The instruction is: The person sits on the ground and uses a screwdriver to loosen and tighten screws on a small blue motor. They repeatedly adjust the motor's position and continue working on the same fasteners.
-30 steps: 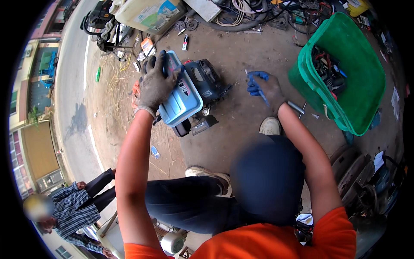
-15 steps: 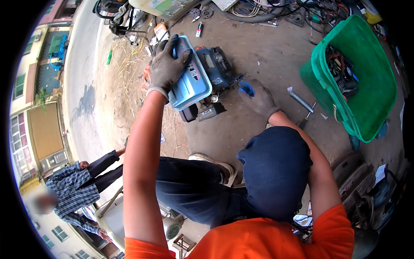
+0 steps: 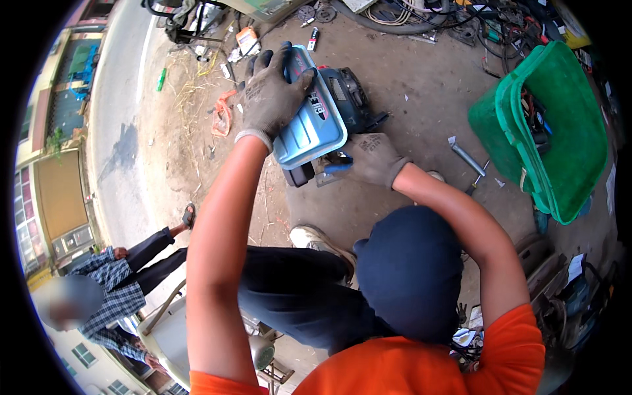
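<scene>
My gloved left hand (image 3: 275, 92) grips the light-blue tank (image 3: 309, 131) on top of a small dark engine (image 3: 347, 99), its fingers bent over the tank's far left part. My gloved right hand (image 3: 375, 158) is at the engine's near right side, below the tank. Its fingers are curled by the lower parts, with blue showing at their tips; whether they hold anything is hidden. A metal cylinder tool with a crossbar (image 3: 467, 158) lies on the ground right of that hand.
A green bin (image 3: 573, 151) with dark parts inside stands at right. Hoses, cables and scrap (image 3: 428, 16) line the back. An orange bag (image 3: 222, 113) lies left of the engine. Another person in checked shirt (image 3: 125, 296) is at lower left, beside a road (image 3: 112, 151).
My right hand has moved from apart on the right onto the engine's near side. My left hand stays on the tank, which now appears slightly higher and farther right.
</scene>
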`<action>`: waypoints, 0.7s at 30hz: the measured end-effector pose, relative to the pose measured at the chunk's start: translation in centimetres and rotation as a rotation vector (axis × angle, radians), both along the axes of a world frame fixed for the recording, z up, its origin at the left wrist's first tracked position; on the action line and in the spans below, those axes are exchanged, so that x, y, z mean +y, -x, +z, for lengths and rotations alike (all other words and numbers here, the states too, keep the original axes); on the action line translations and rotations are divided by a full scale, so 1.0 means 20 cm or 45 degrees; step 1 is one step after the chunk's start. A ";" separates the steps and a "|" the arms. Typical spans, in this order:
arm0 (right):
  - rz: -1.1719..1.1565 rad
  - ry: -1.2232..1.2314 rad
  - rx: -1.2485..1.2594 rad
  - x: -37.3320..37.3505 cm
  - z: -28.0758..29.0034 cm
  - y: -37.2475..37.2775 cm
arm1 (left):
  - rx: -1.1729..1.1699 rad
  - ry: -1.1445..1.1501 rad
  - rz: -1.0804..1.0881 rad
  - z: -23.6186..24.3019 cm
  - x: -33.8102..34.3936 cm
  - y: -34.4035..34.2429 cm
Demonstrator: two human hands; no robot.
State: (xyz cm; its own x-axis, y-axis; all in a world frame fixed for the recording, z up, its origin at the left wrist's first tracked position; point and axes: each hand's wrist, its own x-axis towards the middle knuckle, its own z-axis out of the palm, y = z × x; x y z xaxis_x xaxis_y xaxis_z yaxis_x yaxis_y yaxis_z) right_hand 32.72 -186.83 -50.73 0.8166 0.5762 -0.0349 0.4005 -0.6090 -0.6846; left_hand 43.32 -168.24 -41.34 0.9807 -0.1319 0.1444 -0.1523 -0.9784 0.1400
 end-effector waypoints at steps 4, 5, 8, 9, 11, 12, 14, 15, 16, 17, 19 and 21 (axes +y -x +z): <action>0.143 0.035 -0.082 0.07 -0.07 -0.02 | -0.002 -0.006 -0.060 0.00 0.02 0.01; 0.134 -0.021 -0.199 0.03 -0.10 0.00 | 0.025 0.033 -0.084 0.00 -0.02 0.00; 0.122 -0.132 -0.261 -0.08 -0.15 -0.03 | 0.026 0.133 -0.164 -0.01 -0.05 -0.02; 0.116 -0.184 -0.132 -0.15 -0.12 -0.04 | 0.027 0.118 -0.155 0.01 -0.03 0.00; -0.201 -0.274 0.047 -0.28 -0.08 0.00 | 0.074 0.161 -0.133 0.03 -0.02 0.02; -0.331 -0.211 0.082 -0.33 -0.06 -0.02 | 0.096 0.157 -0.137 0.03 -0.01 0.01; -0.589 -0.086 0.143 -0.45 -0.01 -0.08 | 0.144 0.001 -0.080 0.05 -0.03 0.02; -0.443 0.172 0.207 -0.49 0.05 -0.12 | 0.206 -0.016 -0.052 0.05 -0.01 0.01; -0.293 0.293 0.172 -0.49 0.07 -0.14 | 0.252 0.006 0.010 0.04 -0.02 0.00; -0.144 0.422 0.141 -0.47 0.08 -0.15 | 0.256 -0.022 0.067 0.06 -0.08 -0.01; 0.100 0.615 0.144 -0.37 0.03 -0.16 | 0.267 -0.034 0.138 0.09 -0.17 -0.02; 0.262 0.824 0.189 -0.26 -0.03 -0.19 | 0.256 0.007 0.172 0.09 -0.19 -0.04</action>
State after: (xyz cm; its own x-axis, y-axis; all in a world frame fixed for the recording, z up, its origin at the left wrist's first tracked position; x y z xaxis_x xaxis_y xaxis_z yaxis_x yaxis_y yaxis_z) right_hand 36.53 -191.94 -51.31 0.6526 0.5446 -0.5268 0.4820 -0.8348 -0.2659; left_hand 44.16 -172.11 -39.57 0.9985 0.0025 -0.0548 0.0112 -0.9871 0.1595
